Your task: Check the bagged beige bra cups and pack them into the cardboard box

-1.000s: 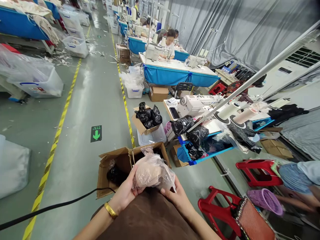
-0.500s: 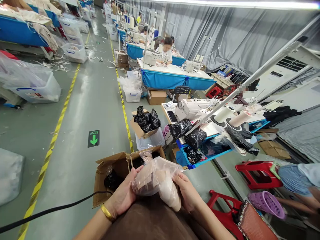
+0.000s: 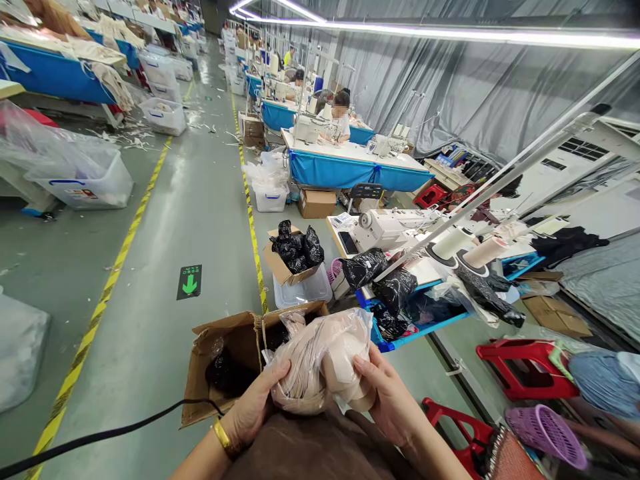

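Both hands hold a clear plastic bag of beige contents in front of my body. Folded or bundled beige strips show through its left part, and a rounded pale piece fills its right part. My left hand grips the left side, thumb on top. My right hand closes on the right side, its thumb pressing the pale piece. Just beyond the bag stands an open cardboard box with a black plastic bundle inside.
Ahead, a smaller carton of black bags rests on a clear plastic bin. A sewing table with a machine and thread cones stands at right. Red stools and a purple basket are lower right. A black cable crosses lower left.
The bag has turned in my hands, so the beige strips now face up more plainly. My right hand has shifted further over the pale piece. The view has tilted slightly upward.
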Available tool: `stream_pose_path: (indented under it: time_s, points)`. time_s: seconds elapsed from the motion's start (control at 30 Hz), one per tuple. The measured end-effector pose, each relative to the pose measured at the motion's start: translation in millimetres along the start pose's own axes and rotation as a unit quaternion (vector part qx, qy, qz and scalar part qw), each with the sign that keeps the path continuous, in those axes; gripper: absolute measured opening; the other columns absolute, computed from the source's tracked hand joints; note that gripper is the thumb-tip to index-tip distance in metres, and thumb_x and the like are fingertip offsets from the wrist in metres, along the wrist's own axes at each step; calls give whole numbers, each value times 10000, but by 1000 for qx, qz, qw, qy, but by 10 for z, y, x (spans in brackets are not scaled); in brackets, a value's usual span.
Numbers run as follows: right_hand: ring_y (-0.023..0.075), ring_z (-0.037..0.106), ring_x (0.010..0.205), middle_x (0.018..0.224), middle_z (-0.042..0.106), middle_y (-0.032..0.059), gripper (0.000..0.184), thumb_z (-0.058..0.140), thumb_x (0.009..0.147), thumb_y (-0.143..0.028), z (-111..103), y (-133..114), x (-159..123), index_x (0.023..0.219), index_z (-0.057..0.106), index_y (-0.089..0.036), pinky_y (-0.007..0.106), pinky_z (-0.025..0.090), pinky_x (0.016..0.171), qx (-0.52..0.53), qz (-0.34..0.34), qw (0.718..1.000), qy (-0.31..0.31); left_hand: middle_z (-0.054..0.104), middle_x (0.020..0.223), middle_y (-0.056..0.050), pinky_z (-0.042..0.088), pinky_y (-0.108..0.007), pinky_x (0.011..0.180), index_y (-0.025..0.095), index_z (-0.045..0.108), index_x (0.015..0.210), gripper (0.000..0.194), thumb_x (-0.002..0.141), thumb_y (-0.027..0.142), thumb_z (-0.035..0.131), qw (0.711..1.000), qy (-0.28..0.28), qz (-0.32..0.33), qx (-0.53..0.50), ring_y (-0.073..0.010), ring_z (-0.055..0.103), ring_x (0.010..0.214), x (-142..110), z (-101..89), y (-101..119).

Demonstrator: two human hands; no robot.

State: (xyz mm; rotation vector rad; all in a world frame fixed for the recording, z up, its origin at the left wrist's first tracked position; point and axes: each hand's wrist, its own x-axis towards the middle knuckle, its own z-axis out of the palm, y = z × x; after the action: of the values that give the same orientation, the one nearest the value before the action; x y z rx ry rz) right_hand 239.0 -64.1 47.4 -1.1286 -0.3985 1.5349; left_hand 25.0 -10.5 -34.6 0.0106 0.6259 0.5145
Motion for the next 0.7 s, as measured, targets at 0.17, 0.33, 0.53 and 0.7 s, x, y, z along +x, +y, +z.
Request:
stream_pose_path:
  time_s: [0.17, 0.33, 0.53, 0.7]
  points:
    - [320, 649, 1189, 1315, 685, 98, 752, 922, 742, -428, 23, -82, 12, 1382, 573, -242, 417, 545, 995, -19, -12, 1000, 15, 738, 1289, -147, 417, -438, 1190, 129, 401, 1580, 726, 961, 419, 647, 1000, -15, -8, 22, -309, 604, 1339, -19, -19, 29]
    - [301, 676, 1125, 1199, 733, 88, 594, 915, 744, -448, 50, -158, 12, 1227, 666, -209, 383, 551, 947, -43, 8, 999, -23, 674, 1412, -105, 382, -397, 1219, 228, 424, 1579, 956, 753, 360, 886, 979, -105, 83, 150, -323, 545, 1396, -42, -82, 186]
    - [300, 670, 1127, 1213, 721, 109, 688, 888, 750, -491, 90, -297, 84, 1301, 613, -186, 359, 555, 863, -38, 17, 999, 9, 769, 1198, -174, 504, -474, 1113, 95, 270, 1624, 954, 838, 237, 792, 996, 9, 40, 80, -352, 644, 1276, 81, -79, 207]
    - [293, 582, 1231, 1349, 633, 98, 700, 855, 789, -492, 13, -343, 170, 1365, 574, -208, 391, 477, 1006, -242, -52, 968, -43, 799, 1083, -172, 536, -447, 1075, 39, 289, 1609, 843, 917, 255, 720, 997, 74, 0, 9, -336, 717, 1158, 124, -69, 126]
